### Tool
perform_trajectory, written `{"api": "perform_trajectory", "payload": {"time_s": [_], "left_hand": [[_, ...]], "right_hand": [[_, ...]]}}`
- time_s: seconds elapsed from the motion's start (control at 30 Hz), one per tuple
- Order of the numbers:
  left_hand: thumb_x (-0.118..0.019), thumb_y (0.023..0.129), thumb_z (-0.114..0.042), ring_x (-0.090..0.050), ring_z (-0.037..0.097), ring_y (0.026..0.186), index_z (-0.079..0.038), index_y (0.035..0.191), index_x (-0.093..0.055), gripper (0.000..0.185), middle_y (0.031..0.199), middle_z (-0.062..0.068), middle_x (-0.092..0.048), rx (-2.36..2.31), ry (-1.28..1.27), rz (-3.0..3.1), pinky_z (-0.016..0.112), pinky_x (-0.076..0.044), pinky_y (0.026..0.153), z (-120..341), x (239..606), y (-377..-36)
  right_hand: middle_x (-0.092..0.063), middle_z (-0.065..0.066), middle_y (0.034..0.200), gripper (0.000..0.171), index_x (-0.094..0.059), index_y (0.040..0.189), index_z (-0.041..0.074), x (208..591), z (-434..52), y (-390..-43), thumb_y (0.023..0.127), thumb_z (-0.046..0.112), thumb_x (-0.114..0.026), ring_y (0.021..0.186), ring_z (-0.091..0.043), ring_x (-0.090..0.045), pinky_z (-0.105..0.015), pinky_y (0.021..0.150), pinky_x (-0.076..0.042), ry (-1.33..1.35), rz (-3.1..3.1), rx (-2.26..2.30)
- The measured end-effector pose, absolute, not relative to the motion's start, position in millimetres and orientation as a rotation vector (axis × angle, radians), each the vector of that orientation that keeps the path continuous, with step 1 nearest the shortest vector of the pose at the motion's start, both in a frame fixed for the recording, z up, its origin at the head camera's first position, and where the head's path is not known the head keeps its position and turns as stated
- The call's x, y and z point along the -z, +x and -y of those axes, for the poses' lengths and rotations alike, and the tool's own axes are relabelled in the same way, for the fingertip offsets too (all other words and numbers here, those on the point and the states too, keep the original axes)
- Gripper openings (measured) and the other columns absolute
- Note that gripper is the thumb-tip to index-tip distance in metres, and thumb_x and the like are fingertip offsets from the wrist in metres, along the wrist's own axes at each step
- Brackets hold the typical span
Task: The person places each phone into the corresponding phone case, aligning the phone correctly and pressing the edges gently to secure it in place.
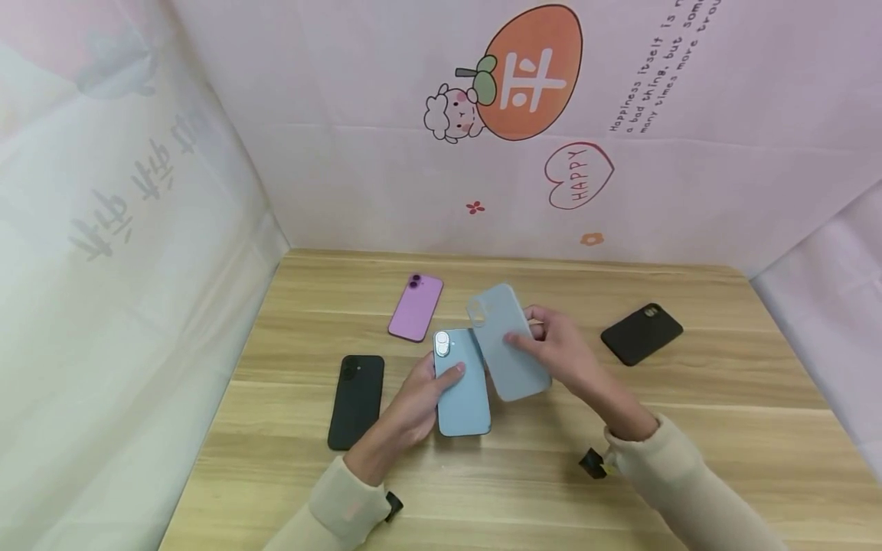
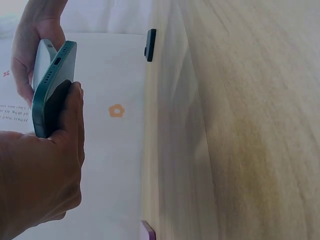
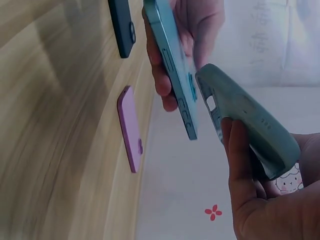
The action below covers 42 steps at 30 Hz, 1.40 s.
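My left hand [image 1: 413, 402] grips a light blue phone [image 1: 463, 409] by its sides, thumb lying across the back below the camera bump. To the right of it, my right hand [image 1: 565, 352] pinches a pale blue phone case [image 1: 506, 363] along its right edge. The case is tilted, its camera cutout toward the upper left, and overlaps the phone's top right corner in the head view. From the right wrist, the case [image 3: 250, 120] shows a hollow inside, and a gap separates it from the phone [image 3: 175, 70]. Both are held above the table.
A purple phone [image 1: 416, 308] lies on the wooden table [image 1: 689, 428] behind the hands. On the left lies a black phone [image 1: 357, 402], and a black phone case [image 1: 642, 334] lies at the right. Printed white cloth [image 1: 372, 184] walls the table at back and sides.
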<state>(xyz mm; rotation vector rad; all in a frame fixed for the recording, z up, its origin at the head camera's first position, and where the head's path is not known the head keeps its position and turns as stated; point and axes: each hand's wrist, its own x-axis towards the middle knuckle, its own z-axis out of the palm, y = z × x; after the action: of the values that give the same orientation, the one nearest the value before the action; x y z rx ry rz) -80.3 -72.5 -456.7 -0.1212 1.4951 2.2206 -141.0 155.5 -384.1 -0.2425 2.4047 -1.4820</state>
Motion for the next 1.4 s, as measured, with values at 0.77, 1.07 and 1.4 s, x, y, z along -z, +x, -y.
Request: {"api": "perform_trajectory", "payload": {"time_s": [0.77, 1.07, 1.4], "left_hand": [[-0.043, 0.115, -0.035, -0.034, 0.029, 0.156, -0.008, 0.167, -0.021, 0.062, 0.167, 0.013, -0.038, -2.332, -0.069, -1.238, 0.049, -0.028, 0.128, 67.3, 456.3, -82.3], [-0.037, 0.117, -0.036, -0.035, 0.032, 0.155, -0.006, 0.165, -0.022, 0.059, 0.165, 0.016, -0.039, -2.333, -0.119, -1.271, 0.051, -0.028, 0.127, 66.8, 458.6, -79.7], [-0.036, 0.117, -0.034, -0.028, 0.031, 0.158, -0.007, 0.167, -0.019, 0.059, 0.168, 0.015, -0.035, -2.332, -0.129, -1.292, 0.051, -0.020, 0.130, 69.1, 459.7, -78.5]], "right_hand": [[-0.079, -0.021, 0.093, 0.035, -0.057, 0.130, -0.005, 407.6, -117.2, -123.9, 0.099, 0.007, -0.071, 0.089, -0.031, -0.078, -0.043, 0.076, -0.065, -0.259, -2.182, 1.588], [-0.077, -0.014, 0.083, 0.036, -0.054, 0.127, -0.006, 414.9, -112.8, -119.3, 0.100, 0.010, -0.071, 0.078, -0.021, -0.075, -0.030, 0.070, -0.061, -0.216, -2.181, 1.591], [-0.079, -0.019, 0.092, 0.038, -0.052, 0.131, -0.007, 416.4, -112.2, -113.8, 0.101, 0.008, -0.070, 0.093, -0.028, -0.078, -0.040, 0.080, -0.065, -0.220, -2.149, 1.609]]}}
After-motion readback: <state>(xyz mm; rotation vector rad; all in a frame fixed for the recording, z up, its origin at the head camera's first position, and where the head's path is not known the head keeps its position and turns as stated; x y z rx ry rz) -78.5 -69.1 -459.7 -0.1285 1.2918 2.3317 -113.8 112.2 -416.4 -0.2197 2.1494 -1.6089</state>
